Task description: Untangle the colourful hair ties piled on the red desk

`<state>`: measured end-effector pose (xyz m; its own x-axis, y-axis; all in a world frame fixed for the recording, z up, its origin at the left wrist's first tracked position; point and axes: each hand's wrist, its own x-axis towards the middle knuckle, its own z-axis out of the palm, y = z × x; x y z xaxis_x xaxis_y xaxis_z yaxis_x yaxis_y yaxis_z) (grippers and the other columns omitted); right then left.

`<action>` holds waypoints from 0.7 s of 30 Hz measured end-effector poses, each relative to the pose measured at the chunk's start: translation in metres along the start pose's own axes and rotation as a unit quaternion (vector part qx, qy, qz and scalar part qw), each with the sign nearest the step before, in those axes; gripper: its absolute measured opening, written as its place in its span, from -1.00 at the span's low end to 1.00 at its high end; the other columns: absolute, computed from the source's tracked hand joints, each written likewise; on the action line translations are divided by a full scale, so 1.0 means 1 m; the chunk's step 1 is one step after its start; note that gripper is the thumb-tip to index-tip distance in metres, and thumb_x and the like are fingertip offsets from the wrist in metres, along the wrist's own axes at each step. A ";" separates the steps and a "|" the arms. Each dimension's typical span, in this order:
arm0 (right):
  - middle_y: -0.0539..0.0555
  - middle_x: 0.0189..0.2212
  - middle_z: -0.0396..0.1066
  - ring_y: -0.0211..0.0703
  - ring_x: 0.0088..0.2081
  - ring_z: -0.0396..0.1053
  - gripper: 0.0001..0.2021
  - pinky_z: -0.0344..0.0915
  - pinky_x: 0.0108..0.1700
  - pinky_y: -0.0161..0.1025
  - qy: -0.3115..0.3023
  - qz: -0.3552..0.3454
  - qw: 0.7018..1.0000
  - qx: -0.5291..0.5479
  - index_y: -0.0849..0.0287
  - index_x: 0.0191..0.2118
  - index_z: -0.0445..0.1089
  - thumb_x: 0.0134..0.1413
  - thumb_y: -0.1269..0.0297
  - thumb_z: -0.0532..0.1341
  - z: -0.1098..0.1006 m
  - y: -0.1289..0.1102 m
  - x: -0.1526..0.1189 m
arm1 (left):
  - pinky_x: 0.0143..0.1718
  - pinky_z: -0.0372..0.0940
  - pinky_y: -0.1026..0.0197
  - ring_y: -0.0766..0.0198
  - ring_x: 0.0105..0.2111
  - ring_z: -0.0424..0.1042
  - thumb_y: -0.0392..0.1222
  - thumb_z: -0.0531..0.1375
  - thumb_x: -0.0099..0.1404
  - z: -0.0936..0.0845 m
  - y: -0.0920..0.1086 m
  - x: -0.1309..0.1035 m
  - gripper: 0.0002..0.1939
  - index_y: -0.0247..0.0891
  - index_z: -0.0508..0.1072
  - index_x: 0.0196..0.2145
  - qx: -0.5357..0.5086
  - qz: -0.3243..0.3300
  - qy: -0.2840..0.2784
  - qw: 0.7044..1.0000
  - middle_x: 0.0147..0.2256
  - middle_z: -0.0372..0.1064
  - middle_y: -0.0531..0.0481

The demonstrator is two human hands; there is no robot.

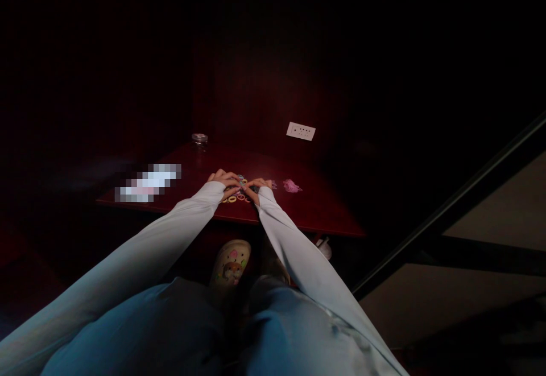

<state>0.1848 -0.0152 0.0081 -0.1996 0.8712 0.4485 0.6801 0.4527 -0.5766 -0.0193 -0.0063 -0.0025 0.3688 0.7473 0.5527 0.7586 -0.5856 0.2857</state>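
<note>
Colored rings (pixel 241 197) lie between and beneath the left hand (pixel 224 178) and right hand (pixel 256 185); whether either grips one, I cannot tell.

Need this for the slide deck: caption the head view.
Two hands meet over colorful rings on a dark red tabletop.

1. Rings (pixel 232 199) beside the left hand (pixel 224 178): yellow, pink.
2. Bundle (pixel 292 186) right of the right hand (pixel 260 184): pink.
3. Desk (pixel 315 211) under both: dark red.
4. Sleeves (pixel 170 228): plain, pale grey.
5. Trousers (pixel 273 325): blue.
</note>
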 end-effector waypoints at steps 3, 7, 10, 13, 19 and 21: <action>0.02 -0.15 0.53 -0.06 0.02 0.28 -0.83 0.09 0.13 -0.14 0.004 0.005 1.000 -0.010 0.03 -0.21 0.63 0.22 0.12 0.30 0.001 0.000 0.001 | -0.03 0.15 -0.05 0.02 -0.09 0.23 0.05 0.17 0.37 0.000 0.000 0.000 -0.73 -0.01 0.67 -0.23 -0.006 -0.005 0.006 1.000 -0.01 0.54 -0.03; 0.02 -0.14 0.56 -0.07 0.01 0.32 -0.76 0.08 0.16 -0.10 0.024 0.015 0.999 -0.014 0.00 -0.14 0.62 0.30 0.10 0.21 0.001 0.001 0.003 | -0.03 0.14 -0.04 0.04 -0.11 0.24 0.06 0.16 0.37 -0.001 0.002 0.000 -0.73 -0.02 0.65 -0.26 -0.012 -0.012 0.015 1.000 -0.03 0.55 -0.01; 0.03 -0.12 0.56 -0.07 0.02 0.32 -0.76 0.05 0.19 -0.07 0.020 0.016 1.000 -0.007 0.01 -0.12 0.63 0.28 0.08 0.24 0.001 0.003 0.003 | -0.04 0.14 -0.03 0.04 -0.10 0.24 0.05 0.17 0.37 -0.001 0.004 0.000 -0.73 -0.03 0.64 -0.27 -0.014 -0.014 0.013 1.000 -0.03 0.54 -0.01; 0.03 -0.13 0.53 -0.06 0.04 0.30 -0.79 0.03 0.19 -0.08 0.009 0.018 1.000 -0.011 -0.01 -0.17 0.65 0.22 0.07 0.31 0.002 0.003 0.003 | -0.04 0.14 -0.02 0.05 -0.09 0.24 0.04 0.18 0.37 -0.002 0.005 0.000 -0.75 -0.04 0.64 -0.28 -0.016 -0.014 0.010 1.000 -0.04 0.54 -0.01; 0.09 -0.12 0.50 0.04 0.07 0.21 -0.75 0.04 0.12 -0.05 0.078 0.071 0.994 -0.012 -0.01 -0.24 0.65 0.25 0.03 0.25 -0.007 0.005 0.003 | -0.03 0.15 -0.02 0.03 -0.08 0.26 0.02 0.20 0.35 -0.007 0.011 -0.001 -0.77 -0.02 0.62 -0.14 -0.010 -0.014 0.014 1.000 -0.02 0.55 -0.02; 0.12 -0.07 0.49 0.13 0.09 0.17 -0.72 -0.01 0.13 0.05 0.166 0.126 0.978 -0.026 -0.01 -0.25 0.64 0.26 0.02 0.22 -0.018 0.012 0.004 | -0.02 0.15 -0.02 0.02 -0.06 0.27 -0.01 0.21 0.34 -0.008 0.013 -0.002 -0.77 -0.04 0.60 -0.12 -0.003 -0.020 0.018 1.000 -0.01 0.54 -0.02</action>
<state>0.2046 -0.0094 0.0153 0.2140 0.8403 0.4982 0.7144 0.2132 -0.6665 -0.0146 -0.0178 0.0065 0.3180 0.7586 0.5686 0.7690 -0.5572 0.3134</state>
